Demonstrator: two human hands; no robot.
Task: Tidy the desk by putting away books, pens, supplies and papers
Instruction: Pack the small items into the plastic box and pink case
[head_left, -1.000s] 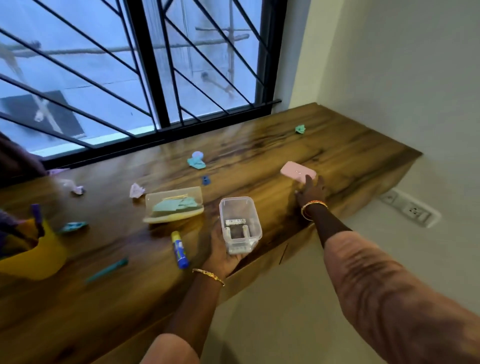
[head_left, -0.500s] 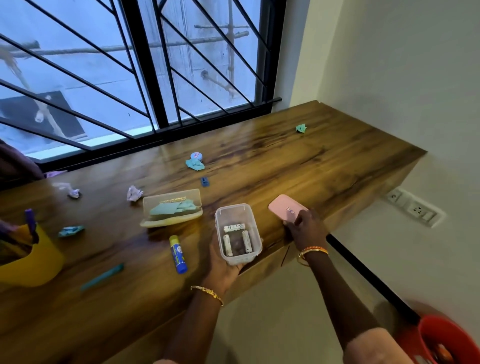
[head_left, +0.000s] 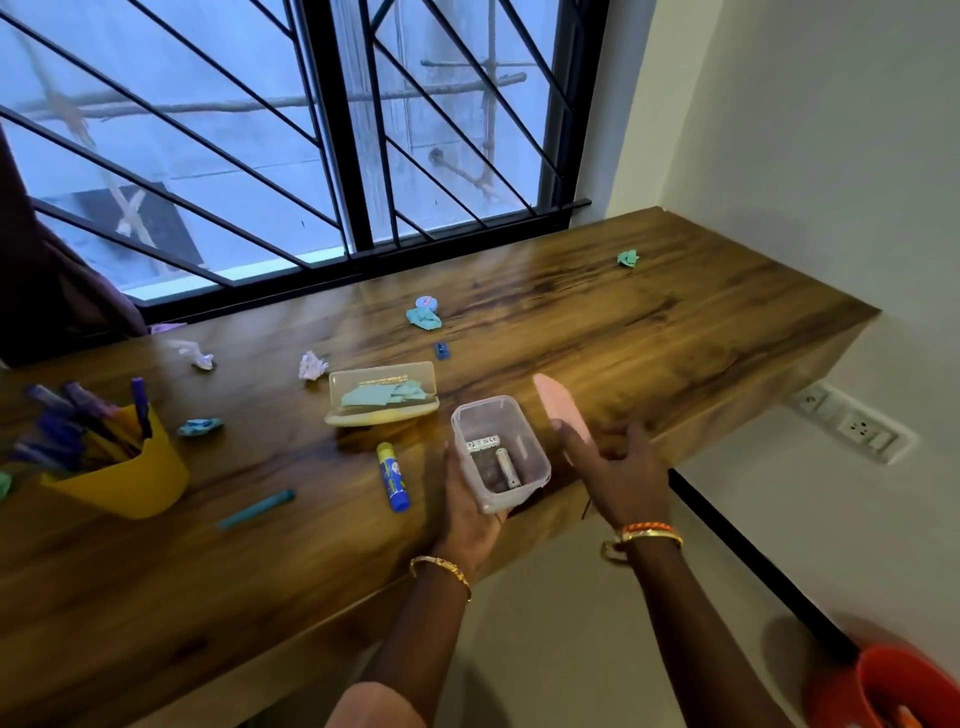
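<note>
Two hands: clear tub (head_left: 501, 453) in left, blurred pink lid (head_left: 561, 410), seemingly, right.

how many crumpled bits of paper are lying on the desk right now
5 in plain view: two white near the window, one blue-green by the yellow cup, one green mid-desk, one green far right. Another may sit at the left edge.

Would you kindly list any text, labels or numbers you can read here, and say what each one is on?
None can be read for certain.
White strip in the clear plastic box: dark characters, too blurred.
Blue and yellow glue stick: print too small.
Round light-blue tin: red mark, illegible.
Clear lidded tray: faint line along the lid, unreadable.
</note>
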